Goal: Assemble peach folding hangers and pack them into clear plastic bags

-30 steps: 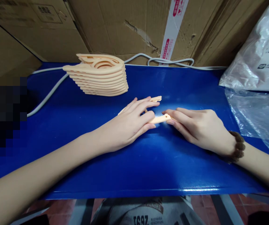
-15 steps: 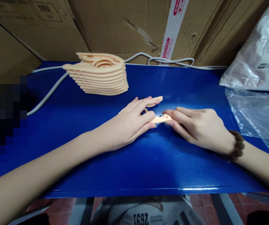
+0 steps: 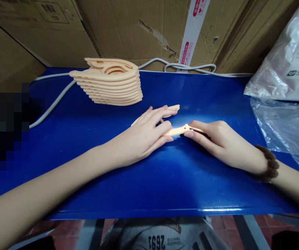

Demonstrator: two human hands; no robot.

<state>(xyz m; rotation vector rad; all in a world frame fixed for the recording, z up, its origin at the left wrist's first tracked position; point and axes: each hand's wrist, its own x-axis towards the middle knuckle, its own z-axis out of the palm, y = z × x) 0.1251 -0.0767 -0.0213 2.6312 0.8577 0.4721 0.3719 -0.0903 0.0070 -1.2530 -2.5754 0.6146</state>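
A peach plastic hanger piece lies on the blue table between my hands. My left hand rests flat on top of it with fingers stretched out, pressing it down. My right hand pinches the arm of the piece at its right end and has it tilted up slightly. A stack of several folded peach hangers stands at the back left of the table, apart from both hands.
Cardboard boxes wall off the back. A white cable runs along the rear edge and down the left. Plastic bags sit at the right. A blurred dark patch covers the left edge.
My right hand has turned and curled in, lifting the piece's right arm a little. My left hand has stayed in place on the piece.
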